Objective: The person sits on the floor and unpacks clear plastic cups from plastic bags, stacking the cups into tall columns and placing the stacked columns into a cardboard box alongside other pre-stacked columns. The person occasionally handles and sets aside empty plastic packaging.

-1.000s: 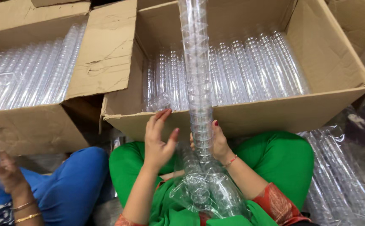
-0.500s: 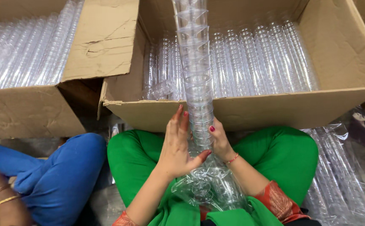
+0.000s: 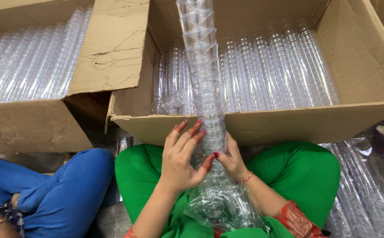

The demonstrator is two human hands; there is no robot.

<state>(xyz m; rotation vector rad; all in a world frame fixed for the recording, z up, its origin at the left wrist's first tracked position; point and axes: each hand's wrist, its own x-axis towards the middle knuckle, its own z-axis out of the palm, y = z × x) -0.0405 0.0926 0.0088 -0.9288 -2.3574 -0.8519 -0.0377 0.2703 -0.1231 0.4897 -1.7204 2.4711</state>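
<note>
A tall stack of clear plastic cups rises upright from my lap toward the camera. Its lower end sits inside a crumpled clear plastic bag on my green-trousered legs. My left hand presses against the left side of the stack, fingers stretched upward and thumb touching it. My right hand wraps the stack from the right, behind it, with a red thread bracelet at the wrist. Both hands clasp the stack just above the bag's mouth.
A large open cardboard box in front of me holds several rows of stacked clear cups. A second such box stands at the left. Another person's blue-clad legs are at my left. Bagged cup stacks lie at the right.
My left hand moved from apart and open onto the stack, closing against it. The other person's cup stack and arm at the left left the view.
</note>
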